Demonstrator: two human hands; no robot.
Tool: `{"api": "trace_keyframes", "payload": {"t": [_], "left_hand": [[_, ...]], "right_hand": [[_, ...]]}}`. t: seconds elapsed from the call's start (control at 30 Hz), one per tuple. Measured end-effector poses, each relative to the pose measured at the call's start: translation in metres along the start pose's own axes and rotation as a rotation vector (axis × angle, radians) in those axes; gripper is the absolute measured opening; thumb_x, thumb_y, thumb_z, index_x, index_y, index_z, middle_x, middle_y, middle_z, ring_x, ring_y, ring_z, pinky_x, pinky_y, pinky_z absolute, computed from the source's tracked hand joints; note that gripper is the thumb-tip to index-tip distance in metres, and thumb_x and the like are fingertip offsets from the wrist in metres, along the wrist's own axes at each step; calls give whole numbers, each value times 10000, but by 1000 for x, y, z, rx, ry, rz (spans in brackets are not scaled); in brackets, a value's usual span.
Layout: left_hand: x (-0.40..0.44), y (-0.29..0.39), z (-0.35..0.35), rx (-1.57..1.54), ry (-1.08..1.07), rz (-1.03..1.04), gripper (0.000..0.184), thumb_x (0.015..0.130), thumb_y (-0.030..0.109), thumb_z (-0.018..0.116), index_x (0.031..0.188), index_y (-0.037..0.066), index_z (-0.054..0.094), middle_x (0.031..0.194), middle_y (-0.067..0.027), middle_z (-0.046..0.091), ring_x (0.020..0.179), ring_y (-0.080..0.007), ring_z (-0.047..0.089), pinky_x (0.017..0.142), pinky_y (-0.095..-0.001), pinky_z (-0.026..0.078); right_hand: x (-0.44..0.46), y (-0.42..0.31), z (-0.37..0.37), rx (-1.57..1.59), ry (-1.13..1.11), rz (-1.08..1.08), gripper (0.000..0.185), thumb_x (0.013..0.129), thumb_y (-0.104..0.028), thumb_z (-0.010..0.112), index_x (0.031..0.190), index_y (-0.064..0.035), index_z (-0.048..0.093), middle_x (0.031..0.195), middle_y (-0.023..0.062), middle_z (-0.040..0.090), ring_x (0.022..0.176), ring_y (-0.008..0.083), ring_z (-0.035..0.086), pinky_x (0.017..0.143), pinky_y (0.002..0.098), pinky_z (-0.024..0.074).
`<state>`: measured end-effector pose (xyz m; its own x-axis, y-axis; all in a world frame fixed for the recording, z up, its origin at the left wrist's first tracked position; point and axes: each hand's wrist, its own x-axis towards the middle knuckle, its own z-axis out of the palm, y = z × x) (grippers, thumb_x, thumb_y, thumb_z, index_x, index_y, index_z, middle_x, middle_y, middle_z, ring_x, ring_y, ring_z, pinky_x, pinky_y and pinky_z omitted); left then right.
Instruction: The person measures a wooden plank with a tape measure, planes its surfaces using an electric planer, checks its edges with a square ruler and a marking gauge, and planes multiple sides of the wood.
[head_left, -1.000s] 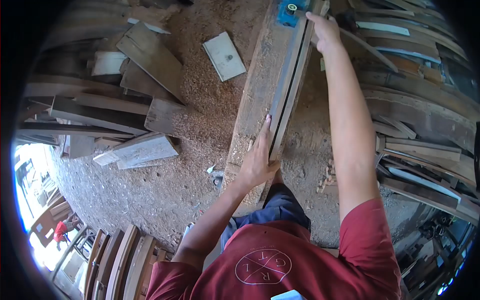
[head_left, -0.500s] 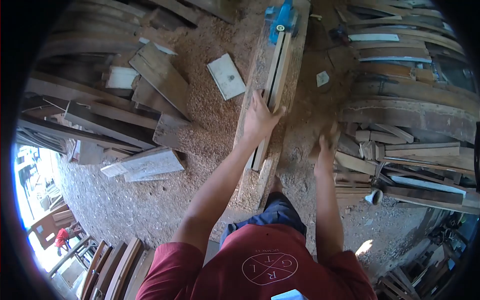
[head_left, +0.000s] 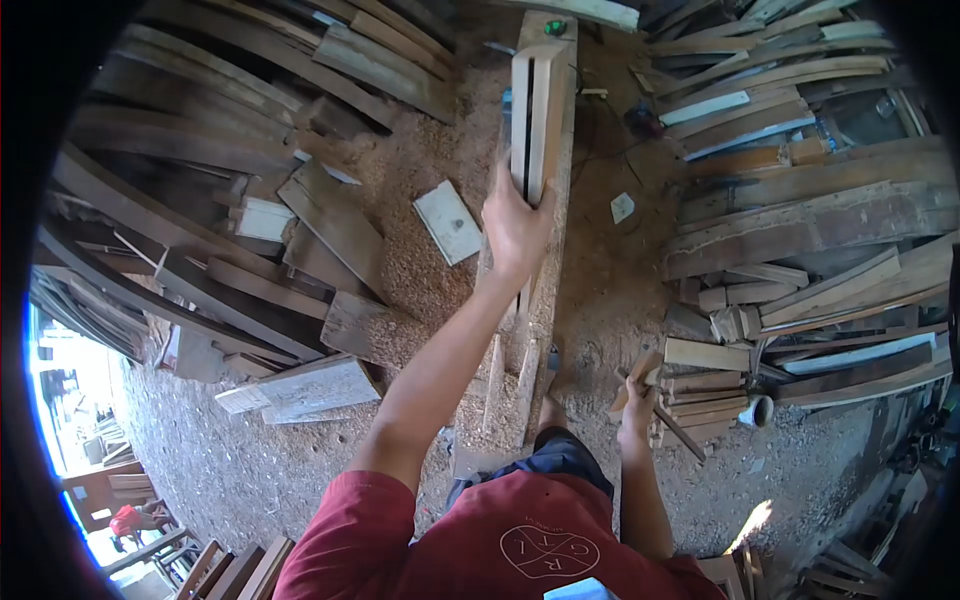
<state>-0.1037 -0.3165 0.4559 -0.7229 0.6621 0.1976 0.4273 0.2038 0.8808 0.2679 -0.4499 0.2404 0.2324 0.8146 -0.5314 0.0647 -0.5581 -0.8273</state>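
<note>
"From the head view, how's the left arm?"

"Reaching forward, the left hand [head_left: 515, 225] straddling a pair of pale, straight wooden strips [head_left: 545, 120], thumb and fingers gripping opposite sides. They lie along a long, sawdust-strewn wooden bench [head_left: 541, 310]."

"And the right hand [head_left: 633, 408]?"

"Low, out to the side, fingers closed around a flat brown wooden piece [head_left: 644, 366], near stacked short wooden offcuts [head_left: 706, 355]."

White panel [head_left: 448, 222] on sawdust-strewn floor [head_left: 428, 292]; curved boards [head_left: 820, 225] heaped at right.
</note>
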Motion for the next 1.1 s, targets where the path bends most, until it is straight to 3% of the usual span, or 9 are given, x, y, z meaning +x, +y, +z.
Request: {"api": "trace_keyframes", "payload": {"t": [0.1, 0.17, 0.27, 0.4, 0.6, 0.7, 0.73, 0.83, 1.1], "left_hand": [[-39, 1, -22, -93, 70, -42, 613, 899, 209, 804, 1429, 9, 569, 1037, -284, 767, 980, -451, 771, 884, -489, 626], [-81, -40, -25, -304, 232, 226, 621, 874, 172, 848, 1416, 5, 595, 1074, -247, 776, 984, -391, 794, 867, -427, 637], [-164, -100, -44, -232, 46, 233, 635, 849, 131, 876, 1417, 0, 625, 1146, -215, 780, 1014, -343, 799, 869, -394, 639], [-219, -140, -47, -53, -46, 24, 740, 830, 119, 889, 1496, -11, 594, 1335, -261, 718, 1241, -377, 716, 1070, -451, 553], [-263, -106, -136, 109, -568, 186, 1565, 692, 557, 982, 1705, -36, -54, 1789, -290, 59, 1651, -437, 167, 1328, -521, 237], [-313, -105, -114, -76, -603, -46, 1422, 758, 470, 968, 1707, -52, 47, 1771, -306, 146, 1638, -435, 221, 1326, -492, 248], [-327, -114, -96, -66, -456, -75, 1191, 829, 239, 920, 1692, -74, 160, 1732, -321, 274, 1619, -435, 288, 1303, -459, 293], [-320, -133, -79, 25, -296, -65, 924, 894, 89, 803, 1661, -62, 310, 1637, -328, 445, 1534, -452, 441, 1246, -459, 392], [-253, -128, -53, -49, -163, 0, 868, 920, -6, 688, 1686, -17, 279, 1589, -339, 490, 1456, -489, 513, 1201, -480, 442]], "right_hand": [[-18, -60, 30, 93, 14, -70, 640, 1005, -302, 789, 1498, 9, 526, 1369, 99, 645, 1204, 221, 627, 1046, 378, 483], [-18, -76, 43, 303, -128, -65, 770, 1006, -314, 789, 1601, -7, 409, 1509, 125, 561, 1313, 256, 581, 1111, 392, 453], [-65, -142, 73, 247, -132, -133, 843, 1001, -334, 797, 1655, -47, 348, 1580, 110, 518, 1390, 244, 524, 1169, 401, 402], [-76, -144, 87, 307, -242, -238, 815, 1016, -306, 784, 1654, -53, 345, 1592, 93, 508, 1429, 234, 498, 1205, 405, 379], [-92, -129, 117, 501, -352, -23, 570, 1027, -266, 760, 1508, -100, 503, 1288, 32, 671, 1184, 177, 650, 1022, 393, 532], [-116, -92, 133, 499, -376, 91, 593, 1045, -265, 730, 1546, -107, 455, 1339, 63, 628, 1260, 222, 613, 1086, 452, 507], [-107, -63, 135, 533, -387, 163, 719, 1041, -219, 748, 1625, -74, 355, 1494, 89, 548, 1370, 228, 535, 1158, 431, 453], [-123, -49, 134, 465, -330, 128, 701, 1038, -245, 753, 1605, -65, 381, 1511, 99, 544, 1373, 234, 535, 1166, 419, 439], [-77, -57, 101, 442, -267, 14, 674, 1046, -240, 741, 1600, -86, 390, 1468, 94, 572, 1275, 224, 599, 1108, 404, 482]]}}
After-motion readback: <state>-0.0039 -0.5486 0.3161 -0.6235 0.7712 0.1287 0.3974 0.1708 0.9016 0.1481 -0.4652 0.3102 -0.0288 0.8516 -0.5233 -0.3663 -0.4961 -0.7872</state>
